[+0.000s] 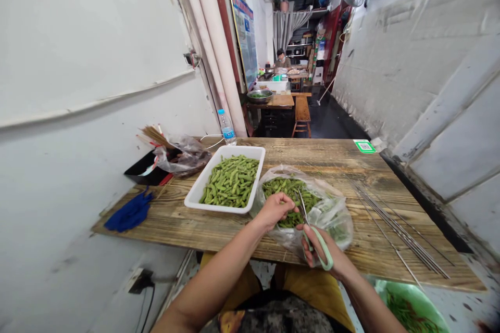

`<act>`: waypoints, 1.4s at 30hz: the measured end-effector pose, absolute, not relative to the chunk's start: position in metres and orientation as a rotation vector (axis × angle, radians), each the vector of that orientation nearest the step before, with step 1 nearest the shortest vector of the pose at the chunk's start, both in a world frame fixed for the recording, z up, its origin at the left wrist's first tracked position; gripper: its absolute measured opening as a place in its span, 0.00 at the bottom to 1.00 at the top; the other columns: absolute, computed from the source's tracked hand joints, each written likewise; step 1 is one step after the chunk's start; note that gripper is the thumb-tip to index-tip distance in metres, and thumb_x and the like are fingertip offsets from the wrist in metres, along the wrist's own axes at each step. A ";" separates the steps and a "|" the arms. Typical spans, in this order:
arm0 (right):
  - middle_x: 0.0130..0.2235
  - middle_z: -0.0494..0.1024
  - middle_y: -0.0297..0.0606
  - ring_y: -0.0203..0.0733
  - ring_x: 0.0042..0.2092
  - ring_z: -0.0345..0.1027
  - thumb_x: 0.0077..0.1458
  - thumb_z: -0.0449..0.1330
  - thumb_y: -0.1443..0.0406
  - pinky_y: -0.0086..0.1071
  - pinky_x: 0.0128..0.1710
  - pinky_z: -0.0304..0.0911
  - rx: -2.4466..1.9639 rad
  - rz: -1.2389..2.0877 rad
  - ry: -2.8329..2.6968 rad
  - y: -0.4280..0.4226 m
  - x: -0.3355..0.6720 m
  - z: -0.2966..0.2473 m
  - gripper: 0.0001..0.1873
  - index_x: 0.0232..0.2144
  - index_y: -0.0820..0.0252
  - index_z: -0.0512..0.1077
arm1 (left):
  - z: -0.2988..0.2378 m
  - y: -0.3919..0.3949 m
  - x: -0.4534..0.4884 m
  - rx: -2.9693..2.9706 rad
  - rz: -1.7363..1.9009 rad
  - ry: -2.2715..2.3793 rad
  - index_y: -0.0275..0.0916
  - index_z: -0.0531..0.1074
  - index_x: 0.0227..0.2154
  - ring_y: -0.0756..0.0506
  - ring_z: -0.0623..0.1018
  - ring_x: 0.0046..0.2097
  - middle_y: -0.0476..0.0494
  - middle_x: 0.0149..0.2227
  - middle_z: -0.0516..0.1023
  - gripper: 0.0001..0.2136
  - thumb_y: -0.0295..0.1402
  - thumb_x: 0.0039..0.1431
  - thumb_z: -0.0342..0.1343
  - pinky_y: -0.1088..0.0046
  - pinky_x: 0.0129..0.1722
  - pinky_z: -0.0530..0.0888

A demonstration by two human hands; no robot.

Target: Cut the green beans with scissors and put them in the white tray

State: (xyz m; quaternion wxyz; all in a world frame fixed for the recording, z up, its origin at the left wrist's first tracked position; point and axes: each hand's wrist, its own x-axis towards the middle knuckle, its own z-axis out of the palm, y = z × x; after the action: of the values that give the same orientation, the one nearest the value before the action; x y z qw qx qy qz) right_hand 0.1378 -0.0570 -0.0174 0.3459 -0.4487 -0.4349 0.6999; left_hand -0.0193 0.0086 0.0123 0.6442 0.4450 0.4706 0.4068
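My right hand [318, 250] is closed around the pale green handles of a pair of scissors [303, 209], whose blades point up and away, slightly apart. Beside the blades, the fingertips of my left hand [278, 210] are pinched together on what looks like an edamame pod, mostly hidden by the fingers. Both hands are over a clear plastic bag [338, 213] lying open on the table. Inside it is a heap of green edamame pods [287, 186]. To the left stands a white plastic tub [190, 199] filled with more edamame pods [230, 179].
On the wooden table [219, 229] lie several metal skewers [402, 234] at right and a blue cloth [128, 212] at left. A water bottle [227, 129] and a black tray [140, 169] stand by the wall. A green basin [416, 307] is below the right edge. A person [282, 60] sits far back.
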 end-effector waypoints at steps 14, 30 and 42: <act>0.19 0.64 0.26 0.29 0.18 0.59 0.53 0.51 0.44 0.25 0.17 0.58 -1.211 1.823 -1.146 -0.055 0.143 -0.034 0.24 0.24 0.59 0.62 | 0.054 0.038 -0.125 1.840 1.144 2.264 0.35 0.71 0.39 0.39 0.72 0.46 0.35 0.43 0.75 0.11 0.32 0.54 0.50 0.59 0.47 0.65; 0.19 0.62 0.24 0.29 0.17 0.56 0.54 0.51 0.45 0.24 0.16 0.56 -1.156 1.779 -1.290 -0.056 0.148 -0.032 0.22 0.27 0.58 0.60 | 0.016 0.082 -0.039 2.425 -0.168 1.861 0.36 0.76 0.39 0.38 0.73 0.47 0.34 0.41 0.77 0.14 0.25 0.54 0.47 0.57 0.49 0.63; 0.20 0.61 0.23 0.28 0.17 0.55 0.49 0.54 0.43 0.23 0.14 0.56 -1.206 1.770 -1.287 -0.060 0.143 -0.016 0.24 0.26 0.57 0.59 | 0.020 0.087 -0.032 2.252 -0.199 1.898 0.35 0.76 0.35 0.37 0.76 0.44 0.31 0.40 0.78 0.11 0.27 0.47 0.56 0.59 0.46 0.67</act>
State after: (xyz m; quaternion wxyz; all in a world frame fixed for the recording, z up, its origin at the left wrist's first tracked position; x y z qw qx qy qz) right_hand 0.1432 -0.0597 -0.0156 0.3160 -0.4579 -0.4886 0.6721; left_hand -0.0323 0.0865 0.0197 0.0947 0.7595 0.6401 -0.0670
